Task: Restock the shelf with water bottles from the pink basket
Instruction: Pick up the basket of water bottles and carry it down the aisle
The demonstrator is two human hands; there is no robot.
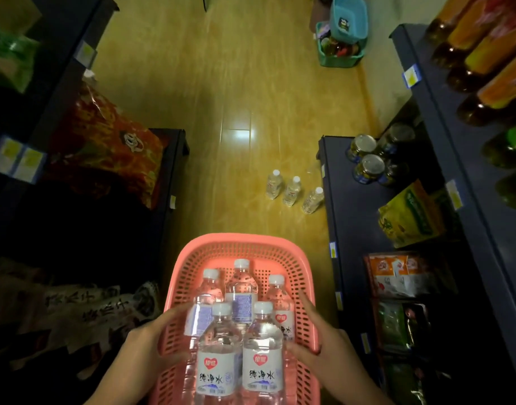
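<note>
Two hands reach down at the bottom of the view, one on each side of the pink basket (245, 247). On the left, the left hand (151, 343) lies over the basket's left rim with its fingers stretched out and slightly bent toward the water bottles (218, 355); whether it truly clasps a bottle or the rim, I cannot tell. Opposite it, the right hand (324, 343) has its thumb inside the basket against the nearest right bottle and its fingers spread outside along the right wall, so this grip clasps the rim. Five capped bottles stand upright in the basket, two close to the camera with white labels, three behind them.

Beyond the basket, on the wooden floor (221, 83), three more small bottles (292, 191) stand in a row just beside the low dark shelf (338, 200) on the right. That shelf carries jars (368, 168) and snack packets (408, 214). Farther up the aisle, a teal basket (341, 39) sits on the floor.
</note>
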